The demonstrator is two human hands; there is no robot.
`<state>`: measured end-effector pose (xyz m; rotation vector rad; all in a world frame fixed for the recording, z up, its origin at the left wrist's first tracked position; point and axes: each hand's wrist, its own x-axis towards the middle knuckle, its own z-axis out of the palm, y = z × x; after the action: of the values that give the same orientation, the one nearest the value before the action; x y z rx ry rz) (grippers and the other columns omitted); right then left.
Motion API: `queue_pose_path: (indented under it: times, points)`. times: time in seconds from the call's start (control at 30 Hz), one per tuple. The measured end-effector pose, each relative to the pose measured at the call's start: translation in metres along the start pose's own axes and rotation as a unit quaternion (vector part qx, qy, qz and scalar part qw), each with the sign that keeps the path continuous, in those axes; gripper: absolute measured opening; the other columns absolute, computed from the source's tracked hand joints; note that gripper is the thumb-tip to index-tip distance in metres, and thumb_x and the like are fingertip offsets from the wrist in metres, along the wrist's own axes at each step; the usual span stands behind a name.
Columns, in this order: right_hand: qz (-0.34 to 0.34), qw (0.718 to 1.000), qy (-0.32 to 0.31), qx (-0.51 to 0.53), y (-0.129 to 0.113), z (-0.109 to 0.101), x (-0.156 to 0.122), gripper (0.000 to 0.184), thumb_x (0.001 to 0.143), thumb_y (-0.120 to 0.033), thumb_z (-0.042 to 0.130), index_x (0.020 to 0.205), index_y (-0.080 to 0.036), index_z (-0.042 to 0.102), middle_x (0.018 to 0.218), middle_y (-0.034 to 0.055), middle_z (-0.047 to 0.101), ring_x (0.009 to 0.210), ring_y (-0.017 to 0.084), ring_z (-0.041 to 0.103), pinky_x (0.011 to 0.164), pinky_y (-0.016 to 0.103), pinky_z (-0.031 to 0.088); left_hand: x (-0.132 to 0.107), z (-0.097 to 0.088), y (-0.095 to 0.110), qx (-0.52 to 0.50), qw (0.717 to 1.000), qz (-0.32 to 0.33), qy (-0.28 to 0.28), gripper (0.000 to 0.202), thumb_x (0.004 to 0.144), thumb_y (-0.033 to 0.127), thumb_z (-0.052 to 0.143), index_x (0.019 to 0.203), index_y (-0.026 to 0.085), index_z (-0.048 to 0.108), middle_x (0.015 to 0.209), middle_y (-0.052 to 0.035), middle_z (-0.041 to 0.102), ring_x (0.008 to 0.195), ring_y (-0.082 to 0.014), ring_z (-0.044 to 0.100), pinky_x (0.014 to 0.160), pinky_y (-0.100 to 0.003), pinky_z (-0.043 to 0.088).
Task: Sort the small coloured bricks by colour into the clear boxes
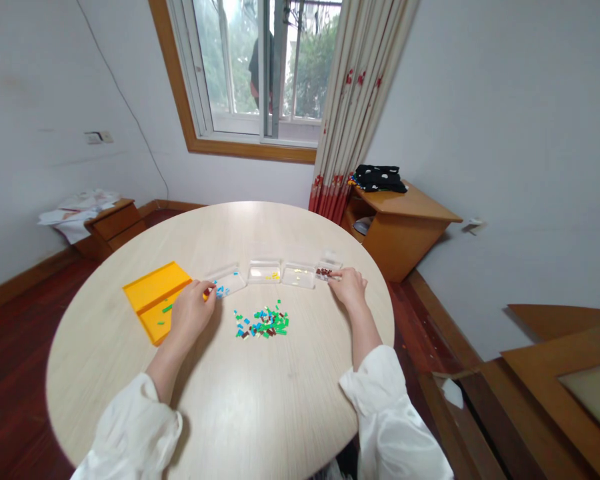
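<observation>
My left hand (194,308) is closed in a pinch between the open orange box (156,275) and a clear tray (237,283) of small blue pieces (221,291). What lies in its fingertips is too small to make out. At the right, my right hand (349,288) has its fingertips together at the clear tray holding brown pieces (324,272); whether they grip one is unclear. A loose pile of green, blue, brown and cream building pieces (266,323) is spread between my hands. Several green pieces (167,309) lie in the orange box.
Two more clear trays stand in the row, one with yellow pieces (271,276), the other a tray (299,285) with cream ones. All rest on the round table (260,413). Beyond are a wooden cabinet (405,207) with dark cloth, a curtain (363,80) and a window.
</observation>
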<state>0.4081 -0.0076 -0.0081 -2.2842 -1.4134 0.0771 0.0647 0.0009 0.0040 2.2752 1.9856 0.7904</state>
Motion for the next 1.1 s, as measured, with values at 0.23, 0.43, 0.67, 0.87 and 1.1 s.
queue_pose_path:
  times: [0.23, 0.43, 0.67, 0.87, 1.1]
  points:
    - [0.036, 0.999, -0.031, 0.016, 0.004, -0.011, -0.003, 0.016, 0.070, -0.016, 0.059, 0.074, -0.019, 0.074, 0.087, 0.0104, 0.069, 0.091, 0.023, 0.059, 0.081, 0.033, 0.040, 0.000, 0.003, 0.002, -0.083, 0.996, 0.036, 0.018, 0.031, 0.081, 0.033, 0.039, 0.085, 0.016, 0.064, 0.081, -0.0068, 0.064, 0.077, -0.0191, 0.058, 0.074, -0.029, 0.044]
    - [0.046, 0.994, -0.094, 0.041, 0.006, -0.021, -0.010, 0.015, 0.064, -0.010, 0.060, 0.067, -0.017, 0.073, 0.068, 0.0067, 0.069, 0.069, 0.017, 0.061, 0.062, 0.024, 0.040, 0.000, 0.002, 0.008, -0.101, 0.995, 0.024, -0.002, 0.030, 0.081, 0.033, 0.040, 0.085, 0.016, 0.065, 0.081, -0.0060, 0.066, 0.073, -0.0178, 0.058, 0.072, -0.028, 0.044]
    - [0.031, 0.992, -0.109, 0.052, 0.001, -0.017, -0.013, 0.012, 0.064, -0.014, 0.060, 0.068, -0.018, 0.072, 0.063, 0.0029, 0.067, 0.064, 0.015, 0.060, 0.062, 0.024, 0.039, -0.001, 0.005, 0.012, -0.120, 0.991, 0.046, -0.034, 0.028, 0.082, 0.032, 0.041, 0.082, 0.016, 0.064, 0.079, -0.0055, 0.066, 0.072, -0.0166, 0.057, 0.071, -0.027, 0.044]
    - [0.013, 0.993, -0.078, 0.086, 0.001, -0.016, -0.009, 0.009, 0.063, -0.020, 0.066, 0.070, -0.017, 0.071, 0.068, 0.0031, 0.066, 0.067, 0.016, 0.059, 0.063, 0.025, 0.039, -0.003, 0.012, 0.014, -0.132, 0.986, 0.077, -0.064, 0.027, 0.083, 0.031, 0.041, 0.081, 0.016, 0.064, 0.077, -0.0054, 0.065, 0.069, -0.0160, 0.056, 0.069, -0.027, 0.043]
    - [-0.180, 0.952, -0.067, 0.239, -0.040, 0.001, -0.026, 0.016, 0.074, -0.017, 0.054, 0.080, -0.013, 0.069, 0.075, 0.0044, 0.065, 0.069, 0.013, 0.057, 0.068, 0.024, 0.043, -0.007, 0.013, 0.024, -0.102, 0.986, 0.081, -0.104, 0.033, 0.085, 0.035, 0.039, 0.062, 0.018, 0.055, 0.063, -0.0037, 0.059, 0.062, -0.0153, 0.052, 0.061, -0.027, 0.038]
